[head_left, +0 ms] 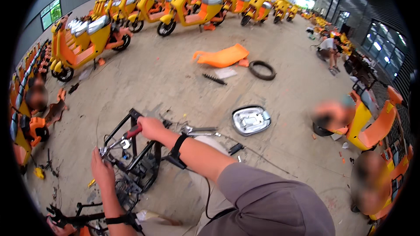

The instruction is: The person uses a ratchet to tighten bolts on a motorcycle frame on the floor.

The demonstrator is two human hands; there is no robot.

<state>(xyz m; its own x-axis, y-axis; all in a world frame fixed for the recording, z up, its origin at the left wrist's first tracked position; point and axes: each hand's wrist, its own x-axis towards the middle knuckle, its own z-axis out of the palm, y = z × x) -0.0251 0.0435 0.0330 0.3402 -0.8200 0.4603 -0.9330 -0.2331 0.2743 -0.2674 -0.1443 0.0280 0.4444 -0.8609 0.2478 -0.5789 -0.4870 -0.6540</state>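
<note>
A black metal scooter frame (142,166) lies on the floor just in front of me, towards the left. My right hand (150,128) is closed round the red handle of a screwdriver-like tool (132,131); its shiny shaft slants down towards my left hand. Close below the shaft shows a silver wrench-like end (125,144). My left hand (103,169) reaches up to the frame's left side, its fingers drawn together at a small metal part near the tool's far end. What those fingers grip is too small to make out.
An orange body panel (225,57), a black tyre (262,70), a spring shock absorber (214,79) and a silver-lined seat shell (251,120) lie ahead. Loose metal parts and a cable are right of the frame. Yellow scooters (191,6) line the back; a person (329,48) sits far right.
</note>
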